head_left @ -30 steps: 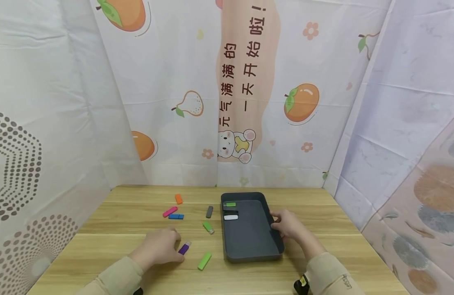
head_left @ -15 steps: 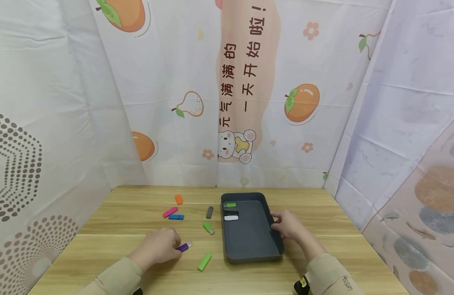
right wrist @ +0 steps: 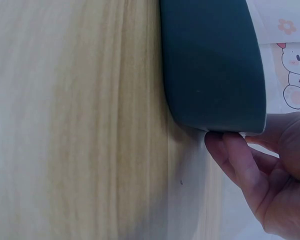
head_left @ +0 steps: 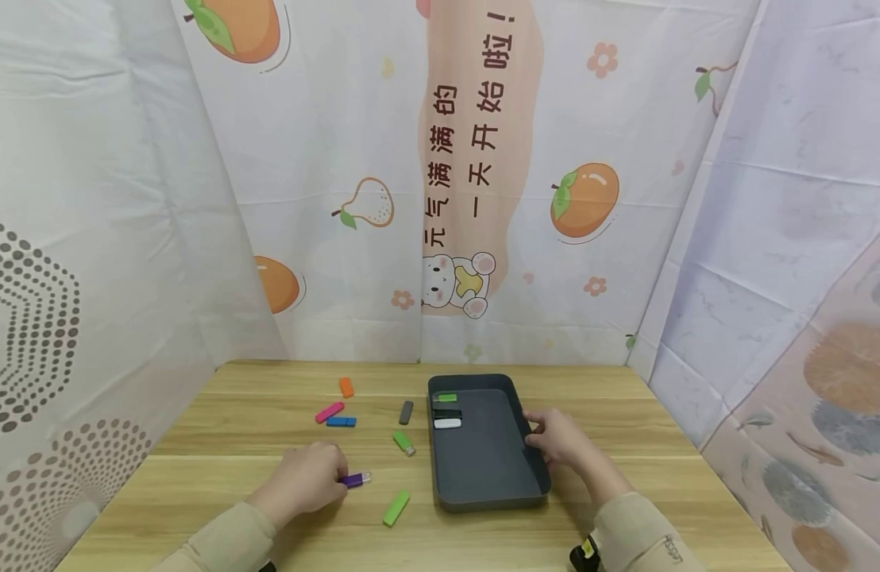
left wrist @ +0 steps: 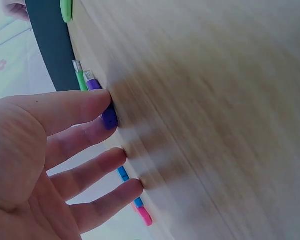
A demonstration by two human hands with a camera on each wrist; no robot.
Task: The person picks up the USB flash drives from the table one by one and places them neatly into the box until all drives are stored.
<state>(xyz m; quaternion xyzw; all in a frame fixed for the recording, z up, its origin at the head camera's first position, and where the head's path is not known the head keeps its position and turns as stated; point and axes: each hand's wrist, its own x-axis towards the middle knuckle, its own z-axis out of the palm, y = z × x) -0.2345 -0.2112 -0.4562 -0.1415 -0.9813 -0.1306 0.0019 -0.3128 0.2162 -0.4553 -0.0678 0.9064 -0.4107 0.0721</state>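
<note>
My left hand pinches a purple USB stick between thumb and index finger, low over the table left of the tray. The metal plug of the stick points right; in the left wrist view its purple body shows past the thumb tip, and the other fingers are spread loosely. With my right hand I grip the right wall of a dark grey tray, thumb over the rim and fingers against the outside. Inside the tray, along its left wall, lie a green USB stick, a black one and a white one.
Loose on the wooden table are an orange stick, a pink one, a blue one, a grey one and green ones, one near the tray and another closer to me. Printed curtains enclose the table.
The purple USB stick has turned from slanting up to nearly level, its plug now facing the tray. My left hand has shifted slightly left. The right hand and tray stay put.
</note>
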